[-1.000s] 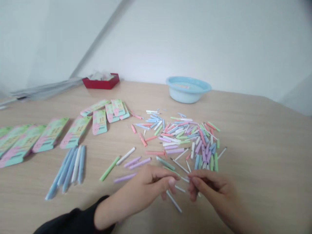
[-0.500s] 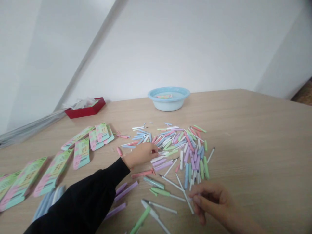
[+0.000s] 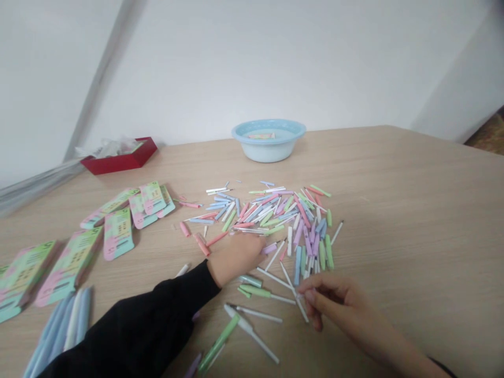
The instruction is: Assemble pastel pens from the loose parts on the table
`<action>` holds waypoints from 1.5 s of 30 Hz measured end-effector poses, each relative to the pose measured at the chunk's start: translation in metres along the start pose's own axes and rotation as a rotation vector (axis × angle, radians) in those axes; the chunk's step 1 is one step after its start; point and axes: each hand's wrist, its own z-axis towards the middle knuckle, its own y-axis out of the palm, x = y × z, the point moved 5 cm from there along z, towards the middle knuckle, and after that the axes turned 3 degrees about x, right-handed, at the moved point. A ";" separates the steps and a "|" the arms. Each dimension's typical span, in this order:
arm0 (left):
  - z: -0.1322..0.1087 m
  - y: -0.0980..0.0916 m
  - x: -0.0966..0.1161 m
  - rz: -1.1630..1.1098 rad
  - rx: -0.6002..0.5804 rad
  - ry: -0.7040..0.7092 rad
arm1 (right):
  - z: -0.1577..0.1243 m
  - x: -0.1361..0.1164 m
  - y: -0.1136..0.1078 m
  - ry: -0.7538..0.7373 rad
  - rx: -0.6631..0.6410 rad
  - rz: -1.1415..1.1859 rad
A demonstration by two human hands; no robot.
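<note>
My left hand (image 3: 241, 255), in a black sleeve, is palm-down at the near left side of a loose pile of pastel pen parts (image 3: 275, 211). A purple pen piece (image 3: 270, 248) pokes out beside its fingers, which are mostly hidden. Lower right, my right hand (image 3: 334, 300) has its thumb and forefinger pinched together; what is between them is too small to make out. A white pen refill (image 3: 293, 291) lies just left of those fingertips. Nearby are a green pen piece with a white refill (image 3: 260, 290) and a white pen part (image 3: 252, 332).
Pink and green printed packs (image 3: 119, 233) lie at the left, with blue and white pens (image 3: 59, 328) below them. Farther back stand a red tray (image 3: 118, 164) holding clear plastic and a light-blue basin (image 3: 269, 149) with a pack inside.
My left hand has moved nearer and over the purple pen pieces, covering most of them. My right hand stays pinched in nearly the same place. The view has tilted down slightly.
</note>
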 end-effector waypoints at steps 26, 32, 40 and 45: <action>-0.168 -0.011 0.055 -1.268 0.050 -0.069 | -0.045 -0.081 0.071 -0.587 -0.158 -0.614; -0.176 0.004 0.058 -1.345 0.070 -0.072 | -0.046 -0.073 0.090 -0.591 -0.210 -0.733; -0.173 0.002 0.050 -1.302 0.196 -0.053 | -0.050 -0.082 0.075 -0.590 -0.045 -0.749; -0.178 -0.009 0.030 -1.025 0.241 -0.080 | -0.031 -0.060 0.055 -0.561 0.008 -0.751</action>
